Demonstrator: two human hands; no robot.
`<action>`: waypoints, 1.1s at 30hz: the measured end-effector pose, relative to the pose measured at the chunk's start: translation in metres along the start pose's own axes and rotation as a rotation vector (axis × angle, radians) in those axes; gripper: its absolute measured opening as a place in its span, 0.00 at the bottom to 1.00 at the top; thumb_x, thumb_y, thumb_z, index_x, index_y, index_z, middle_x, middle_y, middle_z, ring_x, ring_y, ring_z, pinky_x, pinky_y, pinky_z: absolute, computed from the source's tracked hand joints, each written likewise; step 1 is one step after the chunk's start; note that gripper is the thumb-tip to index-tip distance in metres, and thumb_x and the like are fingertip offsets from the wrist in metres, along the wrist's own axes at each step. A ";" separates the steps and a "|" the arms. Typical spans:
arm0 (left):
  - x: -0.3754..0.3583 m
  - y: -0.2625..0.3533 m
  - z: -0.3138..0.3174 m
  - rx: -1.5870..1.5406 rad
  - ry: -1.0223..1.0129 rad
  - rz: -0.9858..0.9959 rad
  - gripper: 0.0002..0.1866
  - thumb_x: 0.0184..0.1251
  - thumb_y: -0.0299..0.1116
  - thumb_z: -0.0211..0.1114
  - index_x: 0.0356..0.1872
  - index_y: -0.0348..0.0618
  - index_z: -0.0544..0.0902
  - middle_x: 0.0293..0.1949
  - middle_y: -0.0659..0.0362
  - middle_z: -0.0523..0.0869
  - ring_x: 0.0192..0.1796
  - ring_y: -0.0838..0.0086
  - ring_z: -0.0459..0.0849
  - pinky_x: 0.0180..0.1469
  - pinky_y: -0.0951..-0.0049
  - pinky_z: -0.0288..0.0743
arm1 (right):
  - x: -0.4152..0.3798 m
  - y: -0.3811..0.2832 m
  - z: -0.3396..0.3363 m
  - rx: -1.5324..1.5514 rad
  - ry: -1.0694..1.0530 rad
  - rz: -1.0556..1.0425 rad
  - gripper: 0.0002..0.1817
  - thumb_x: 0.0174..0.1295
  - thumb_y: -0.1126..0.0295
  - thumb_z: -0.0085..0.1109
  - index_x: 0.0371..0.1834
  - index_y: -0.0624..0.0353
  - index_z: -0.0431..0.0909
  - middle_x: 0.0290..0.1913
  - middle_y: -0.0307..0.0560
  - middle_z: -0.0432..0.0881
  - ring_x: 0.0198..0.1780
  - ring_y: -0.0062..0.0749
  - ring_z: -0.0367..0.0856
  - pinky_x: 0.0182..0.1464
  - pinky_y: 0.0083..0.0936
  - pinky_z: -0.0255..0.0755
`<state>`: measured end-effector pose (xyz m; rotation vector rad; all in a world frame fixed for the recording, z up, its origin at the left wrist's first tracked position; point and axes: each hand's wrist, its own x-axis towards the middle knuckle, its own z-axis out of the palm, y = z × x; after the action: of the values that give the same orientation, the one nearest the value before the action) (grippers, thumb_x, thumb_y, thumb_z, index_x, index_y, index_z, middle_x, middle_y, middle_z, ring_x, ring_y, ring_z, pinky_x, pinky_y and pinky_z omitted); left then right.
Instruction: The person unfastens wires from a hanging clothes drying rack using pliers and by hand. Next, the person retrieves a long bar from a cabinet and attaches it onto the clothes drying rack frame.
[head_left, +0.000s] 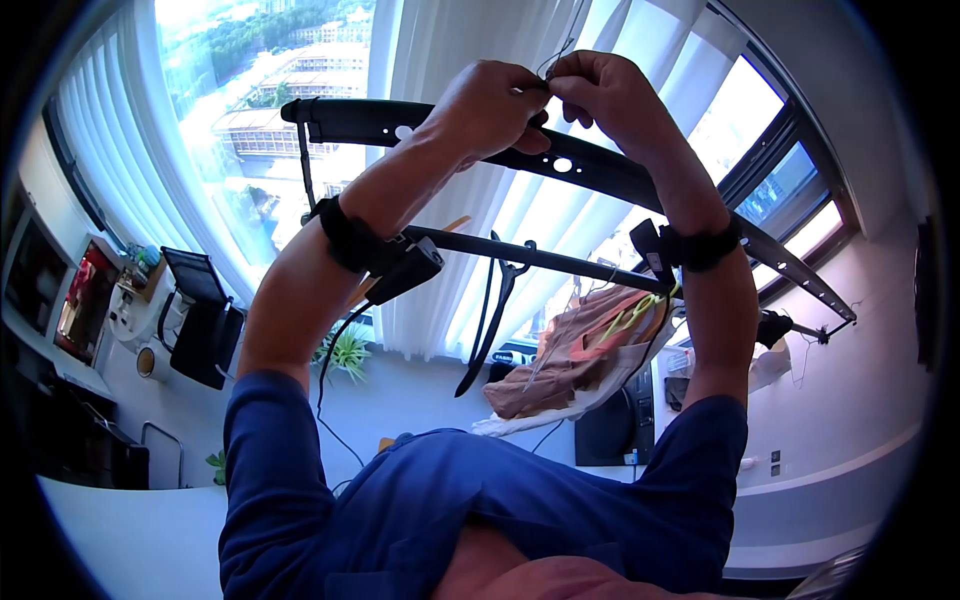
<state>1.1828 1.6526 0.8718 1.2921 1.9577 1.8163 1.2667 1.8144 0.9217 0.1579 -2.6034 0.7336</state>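
Observation:
Both arms are raised above a long black bar with round holes, part of a drying-rack frame. My left hand is closed in a pinch, its fingers just in front of the bar. My right hand is closed as well, its fingertips meeting those of the left. A thin wire runs up from where the fingertips come together, and both hands seem to grip its lower end. The exact point of the grip is hidden by the fingers.
Below the bar runs a dark rod carrying a black hanger and brown clothes. White curtains hang by the bright window. A black office chair stands left, a potted plant on the floor.

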 end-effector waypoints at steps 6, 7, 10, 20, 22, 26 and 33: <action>-0.012 -0.001 0.002 -0.062 -0.007 0.013 0.17 0.74 0.29 0.58 0.58 0.30 0.75 0.47 0.43 0.85 0.44 0.62 0.90 0.51 0.69 0.84 | 0.003 0.002 0.008 -0.048 0.053 -0.033 0.16 0.64 0.63 0.53 0.43 0.65 0.81 0.31 0.48 0.84 0.33 0.30 0.84 0.43 0.26 0.80; -0.017 -0.003 0.004 -0.065 -0.008 0.009 0.17 0.74 0.29 0.58 0.58 0.30 0.75 0.47 0.43 0.85 0.44 0.62 0.90 0.51 0.69 0.84 | 0.005 0.004 0.009 -0.043 0.056 -0.024 0.16 0.64 0.62 0.53 0.43 0.65 0.81 0.30 0.48 0.84 0.33 0.30 0.84 0.44 0.26 0.80; -0.027 -0.022 0.016 -0.050 0.190 0.197 0.25 0.68 0.35 0.64 0.60 0.31 0.72 0.50 0.42 0.81 0.43 0.60 0.88 0.44 0.70 0.85 | 0.004 0.008 0.013 -0.022 0.081 -0.032 0.16 0.64 0.61 0.54 0.43 0.64 0.81 0.30 0.47 0.83 0.33 0.30 0.84 0.43 0.25 0.80; -0.092 -0.062 0.069 -0.935 0.486 -0.346 0.22 0.68 0.38 0.65 0.56 0.36 0.72 0.51 0.48 0.75 0.58 0.57 0.78 0.66 0.60 0.67 | 0.005 -0.006 0.018 0.179 0.096 0.074 0.08 0.60 0.75 0.53 0.37 0.68 0.79 0.26 0.40 0.79 0.26 0.21 0.77 0.29 0.19 0.72; -0.076 -0.068 0.074 -0.973 0.523 -0.360 0.22 0.68 0.38 0.65 0.57 0.36 0.72 0.54 0.47 0.75 0.60 0.56 0.77 0.68 0.61 0.65 | 0.002 -0.010 0.016 0.181 0.093 0.098 0.08 0.60 0.75 0.53 0.37 0.68 0.79 0.27 0.41 0.79 0.26 0.21 0.77 0.29 0.19 0.72; -0.037 -0.097 0.082 -1.160 0.488 -0.110 0.20 0.71 0.41 0.62 0.55 0.39 0.73 0.57 0.48 0.77 0.65 0.58 0.74 0.73 0.60 0.58 | -0.003 -0.001 0.013 0.138 0.078 0.007 0.11 0.62 0.69 0.57 0.41 0.65 0.80 0.28 0.44 0.81 0.29 0.26 0.81 0.33 0.22 0.75; -0.005 -0.106 0.073 -1.552 0.054 0.345 0.18 0.69 0.47 0.64 0.51 0.46 0.81 0.56 0.55 0.81 0.62 0.64 0.76 0.65 0.63 0.66 | -0.006 -0.002 0.007 0.136 0.015 -0.061 0.14 0.65 0.64 0.59 0.46 0.64 0.82 0.29 0.44 0.83 0.32 0.26 0.83 0.38 0.20 0.78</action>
<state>1.1837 1.7143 0.7593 0.8970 -0.0807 2.4711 1.2699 1.8089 0.9144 0.2698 -2.5232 0.8865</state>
